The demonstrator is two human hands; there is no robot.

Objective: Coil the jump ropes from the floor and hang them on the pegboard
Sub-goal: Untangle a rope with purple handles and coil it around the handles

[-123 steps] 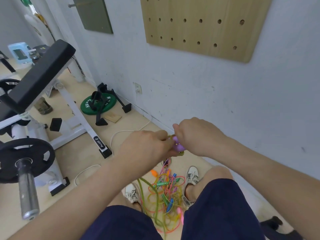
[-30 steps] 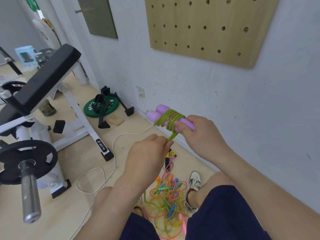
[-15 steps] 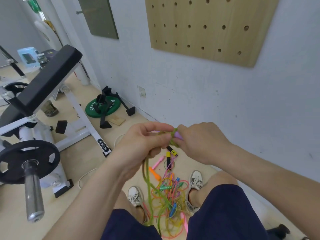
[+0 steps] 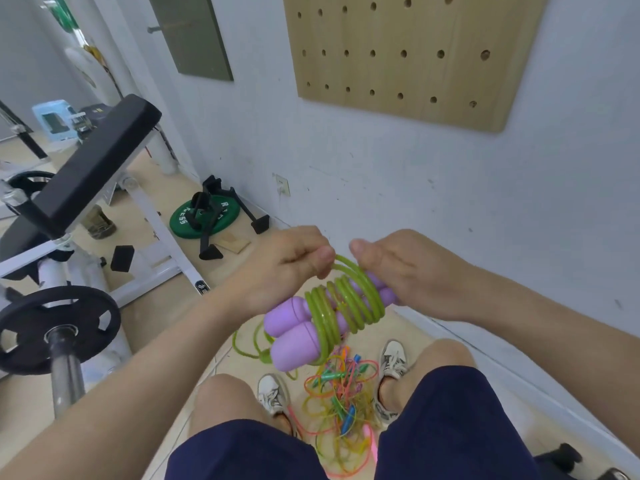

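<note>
The person is partway through coiling one rope. The right hand is wrapped around the far ends of the two purple handles, held side by side well below the pegboard. The left hand pinches the green cord where it leads onto the handles, with many turns already wound around them. A slack length of the same cord trails down to the floor. Farther below the pegboard, between the person's shoes, a tangle of coloured ropes lies uncoiled. The next move seems to be winding on the remaining slack, securing the end, then lifting the bundle to the pegboard, where no pegs are visible in the holes.
</note>
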